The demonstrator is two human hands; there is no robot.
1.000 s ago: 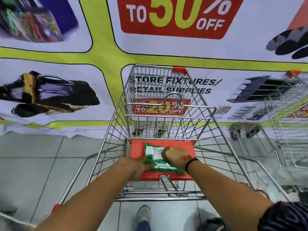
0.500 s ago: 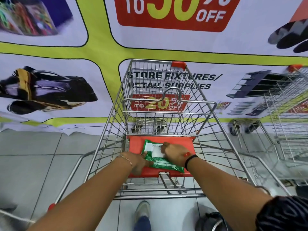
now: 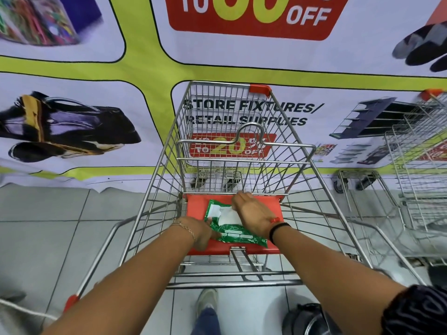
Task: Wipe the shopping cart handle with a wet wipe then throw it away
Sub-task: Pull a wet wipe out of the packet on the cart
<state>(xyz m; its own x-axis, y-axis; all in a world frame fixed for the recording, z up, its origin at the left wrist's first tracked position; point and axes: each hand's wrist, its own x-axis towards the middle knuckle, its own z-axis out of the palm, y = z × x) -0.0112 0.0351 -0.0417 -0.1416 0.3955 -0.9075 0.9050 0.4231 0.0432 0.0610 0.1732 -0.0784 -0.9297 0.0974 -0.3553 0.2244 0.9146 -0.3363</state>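
The right hand (image 3: 254,217) pinches at the white flap on the glossy green wipe pack (image 3: 232,224), while the left hand (image 3: 205,234) pins the pack's near edge flat on the cart's red plastic seat (image 3: 196,204). Judging by this, a wipe is being drawn out; the steel handle (image 3: 232,284) below remains unwiped.

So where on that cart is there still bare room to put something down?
The red seat flap is bare on its left, beside the green wipes pack, and along its far right edge. The big wire basket beyond it looks empty. The middle is crowded: the left hand holds the pack's near corner, and the right hand lies across it.
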